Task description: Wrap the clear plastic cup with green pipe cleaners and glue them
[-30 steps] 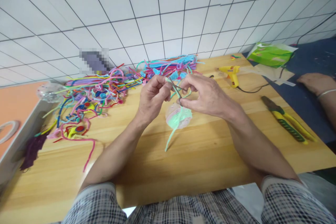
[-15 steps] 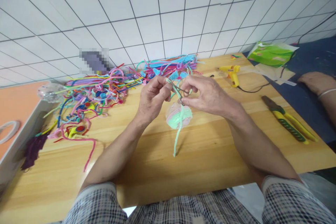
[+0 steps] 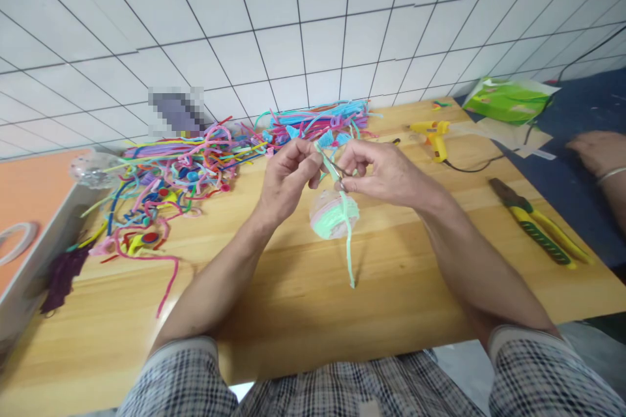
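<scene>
My left hand (image 3: pixel 292 177) pinches the upper end of a mint-green pipe cleaner (image 3: pixel 349 244), whose long tail hangs down over the table. In my right hand (image 3: pixel 384 172) are small scissors (image 3: pixel 339 172), fingers closed about the handles and blades pointing toward my left fingertips. The blades lie against the pipe cleaner; whether they have cut into it I cannot tell. Below both hands a clear round ball (image 3: pixel 325 218), partly covered in mint-green and pale pink strands, rests on the wooden table (image 3: pixel 293 306).
Tangled colourful pipe cleaners (image 3: pixel 180 176) spread over the left and back, near a clear ball (image 3: pixel 95 169). On the right lie a yellow glue gun (image 3: pixel 433 135) with its cord, pliers (image 3: pixel 535 221) and a green packet (image 3: pixel 508 99). Another person's hand (image 3: pixel 594 150) is at the far right.
The hanging tail of the pipe cleaner has swung to the right. The scissors look more closed than before, while both hands stay in nearly the same place.
</scene>
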Motion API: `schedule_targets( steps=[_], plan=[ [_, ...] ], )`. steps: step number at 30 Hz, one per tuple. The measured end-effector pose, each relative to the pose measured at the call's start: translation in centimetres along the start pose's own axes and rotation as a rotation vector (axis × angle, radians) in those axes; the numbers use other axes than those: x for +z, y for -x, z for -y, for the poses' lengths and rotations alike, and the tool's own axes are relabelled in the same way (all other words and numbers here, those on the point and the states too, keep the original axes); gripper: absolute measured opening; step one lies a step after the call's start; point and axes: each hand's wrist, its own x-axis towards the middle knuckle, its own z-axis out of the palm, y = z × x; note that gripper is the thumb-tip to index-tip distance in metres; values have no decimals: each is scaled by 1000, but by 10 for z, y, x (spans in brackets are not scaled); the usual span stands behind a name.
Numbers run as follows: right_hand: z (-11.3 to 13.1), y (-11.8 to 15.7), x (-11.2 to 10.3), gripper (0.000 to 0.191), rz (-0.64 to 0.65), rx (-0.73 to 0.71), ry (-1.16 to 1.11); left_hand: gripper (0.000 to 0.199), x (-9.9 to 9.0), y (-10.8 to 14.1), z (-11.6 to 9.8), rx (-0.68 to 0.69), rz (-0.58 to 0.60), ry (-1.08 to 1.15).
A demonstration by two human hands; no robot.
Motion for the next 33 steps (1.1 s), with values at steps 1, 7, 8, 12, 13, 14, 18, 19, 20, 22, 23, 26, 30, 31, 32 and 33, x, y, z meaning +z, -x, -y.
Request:
schedule_targets(
  steps=[1,7,8,12,13,14,18,19,20,22,23,26,30,31,32,33],
  plan=[
    [1,1,-1,17,-16,-8,38,46,0,0,-1,5,9,-5],
    [11,8,-3,13,-93,-109,308,45,-7,-1,-12,45,62,-205],
    [12,9,-3,13,-92,-117,329,46,-9,-1,-14,46,72,-246],
    [13,9,-1,13,-96,-128,362,47,-13,-1,-19,51,97,-335],
    [13,9,-1,14,-98,-128,363,46,-13,-1,-19,56,96,-336],
    [13,9,-1,14,-98,-128,363,46,-13,-1,-19,60,91,-333],
    [14,8,-1,14,-103,-126,369,48,-12,-2,-19,63,86,-319],
    [15,8,-1,14,-105,-126,373,48,-12,-2,-19,60,86,-318],
    [15,8,-1,14,-107,-127,378,48,-12,-2,-19,58,86,-316],
    [16,8,-1,14,-108,-132,392,47,-14,-1,-19,53,92,-304],
    [16,8,0,15,-111,-136,399,47,-15,-1,-19,47,98,-292],
    [15,8,1,18,-128,-150,422,48,-16,-3,-20,3,123,-226],
    [13,8,3,17,-140,-167,449,52,-15,-6,-21,-56,150,-116],
    [13,8,3,16,-142,-172,456,52,-15,-6,-21,-60,153,-99],
    [13,8,4,16,-145,-177,462,52,-15,-7,-20,-62,154,-87],
    [13,8,4,15,-149,-182,470,52,-15,-7,-20,-63,156,-79]
  ],
)
